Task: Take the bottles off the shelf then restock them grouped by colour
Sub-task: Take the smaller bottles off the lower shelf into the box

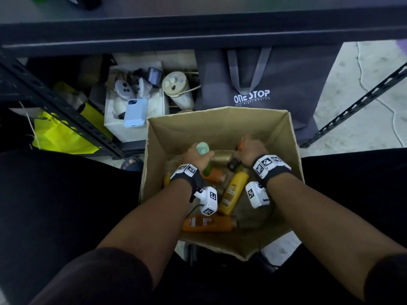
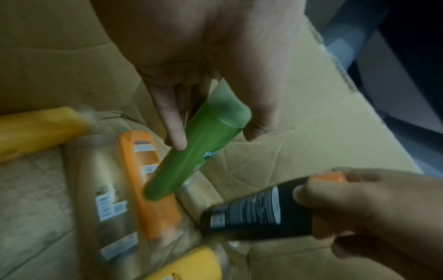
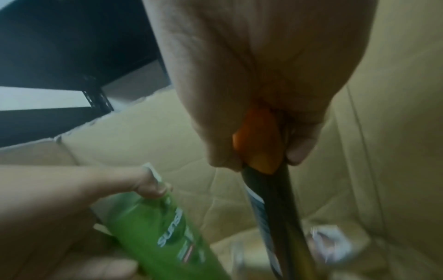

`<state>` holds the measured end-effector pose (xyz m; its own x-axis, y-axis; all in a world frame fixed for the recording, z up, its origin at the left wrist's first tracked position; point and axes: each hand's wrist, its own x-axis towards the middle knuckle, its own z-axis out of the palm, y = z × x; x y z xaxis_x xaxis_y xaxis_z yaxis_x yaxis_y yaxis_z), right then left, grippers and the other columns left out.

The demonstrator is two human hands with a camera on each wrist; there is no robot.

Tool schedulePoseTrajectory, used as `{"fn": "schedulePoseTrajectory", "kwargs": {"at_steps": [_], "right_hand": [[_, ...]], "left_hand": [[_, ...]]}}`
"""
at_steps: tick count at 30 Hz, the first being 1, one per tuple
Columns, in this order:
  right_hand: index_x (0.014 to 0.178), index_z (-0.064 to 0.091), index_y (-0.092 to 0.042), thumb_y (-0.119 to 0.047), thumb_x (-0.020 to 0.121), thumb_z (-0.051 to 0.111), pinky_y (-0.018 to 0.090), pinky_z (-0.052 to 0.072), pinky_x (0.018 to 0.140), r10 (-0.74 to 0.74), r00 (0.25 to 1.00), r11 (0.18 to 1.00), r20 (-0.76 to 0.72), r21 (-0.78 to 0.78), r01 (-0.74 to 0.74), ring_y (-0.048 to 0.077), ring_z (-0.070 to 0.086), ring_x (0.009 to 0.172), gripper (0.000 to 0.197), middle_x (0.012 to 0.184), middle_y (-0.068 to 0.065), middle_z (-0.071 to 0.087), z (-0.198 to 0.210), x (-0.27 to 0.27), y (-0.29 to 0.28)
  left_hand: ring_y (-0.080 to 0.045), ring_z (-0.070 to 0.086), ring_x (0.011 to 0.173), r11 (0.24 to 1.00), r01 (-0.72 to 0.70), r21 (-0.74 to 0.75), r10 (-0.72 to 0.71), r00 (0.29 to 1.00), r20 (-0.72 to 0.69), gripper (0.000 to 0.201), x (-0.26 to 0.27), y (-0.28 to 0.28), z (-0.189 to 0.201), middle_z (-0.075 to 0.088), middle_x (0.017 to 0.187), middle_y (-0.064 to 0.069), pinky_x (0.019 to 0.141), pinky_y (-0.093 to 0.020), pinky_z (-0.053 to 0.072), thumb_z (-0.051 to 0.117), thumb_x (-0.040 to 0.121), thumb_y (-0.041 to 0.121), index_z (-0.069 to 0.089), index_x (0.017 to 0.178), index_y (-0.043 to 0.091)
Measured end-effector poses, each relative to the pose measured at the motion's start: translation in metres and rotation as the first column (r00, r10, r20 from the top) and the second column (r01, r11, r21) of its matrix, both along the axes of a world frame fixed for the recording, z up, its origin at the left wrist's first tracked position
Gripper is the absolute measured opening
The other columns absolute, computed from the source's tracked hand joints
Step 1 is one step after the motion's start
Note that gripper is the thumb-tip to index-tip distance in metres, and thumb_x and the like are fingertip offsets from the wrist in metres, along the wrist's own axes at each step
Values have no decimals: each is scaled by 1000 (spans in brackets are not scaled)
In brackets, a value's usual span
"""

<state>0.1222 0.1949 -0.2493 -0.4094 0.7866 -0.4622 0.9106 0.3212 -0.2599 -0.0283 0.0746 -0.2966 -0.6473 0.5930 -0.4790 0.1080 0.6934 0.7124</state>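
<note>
The green bottle (image 2: 191, 151) is gripped near its cap by the left hand (image 1: 195, 156), the black bottle (image 2: 249, 212) at 3 o'clock by the right hand (image 1: 250, 148) — smooth, rigid plastic, judged light but slippery, best held round the body.

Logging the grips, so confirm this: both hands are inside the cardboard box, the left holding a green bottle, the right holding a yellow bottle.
One error: the right hand holds a black bottle with an orange cap, not yellow, as the left wrist view shows. The left hand does hold the green plastic bottle inside the brown cardboard box.

Head view looking steeply down into the cardboard box (image 1: 220, 126), both wrist views close inside it, facing along the fingers, each sharing the green bottle (image 2: 196, 151) and black bottle (image 2: 251, 212)
</note>
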Motion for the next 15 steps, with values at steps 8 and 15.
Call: {"fn": "schedulePoseTrajectory", "kwargs": {"at_steps": [8,15], "right_hand": [[137,35,-15,-27,91,70,48,50,95,-103,949,994,-298,4,110,46,55,113,60,118,27,64,-28,-9,-23],[135,41,-26,-34,81,82,32,41,89,-319,776,944,-544,-117,307,32,58,111,69,127,15,59,-54,4,-34]], "left_hand": [[-25,64,110,992,12,129,-23,996,85,54,6,-3,-4,68,118,2,97,-39,52,84,79,17,57,125,27],[-31,64,109,986,117,115,-124,991,51,62,2,-11,-14,64,122,-2,94,-51,55,81,78,22,41,124,28]]}}
